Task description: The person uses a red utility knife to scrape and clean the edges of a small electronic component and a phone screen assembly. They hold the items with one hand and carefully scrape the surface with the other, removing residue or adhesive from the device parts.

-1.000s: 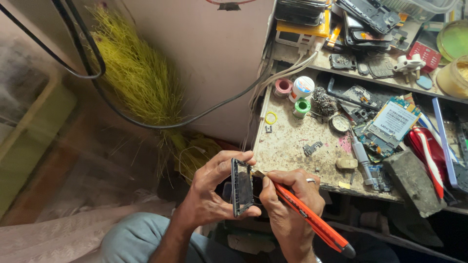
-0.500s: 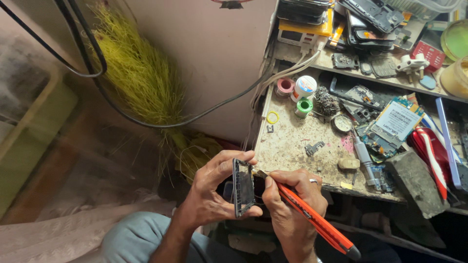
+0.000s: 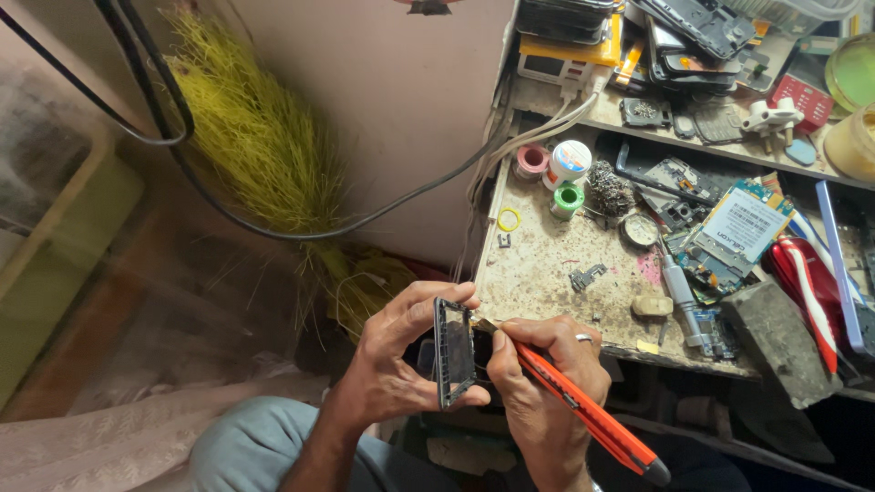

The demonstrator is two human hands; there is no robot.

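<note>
Fingers of the left hand point(image 3: 392, 364) are clamping a dark phone frame point(image 3: 453, 351) on edge above the lap, steadying it so the right hand point(image 3: 538, 374), closed around an orange utility knife point(image 3: 583, 410), is working the blade tip along its rim. Beyond them the scarred workbench point(image 3: 547, 264) is keeping tape rolls point(image 3: 556, 169) and circuit boards point(image 3: 729, 237) within reach, with a yellow broom point(image 3: 255, 155) leaning against the far wall.

Bare forearms, a silver ring point(image 3: 581, 338) on the right hand point(image 3: 538, 383), grey-blue trousers point(image 3: 246, 446).
</note>
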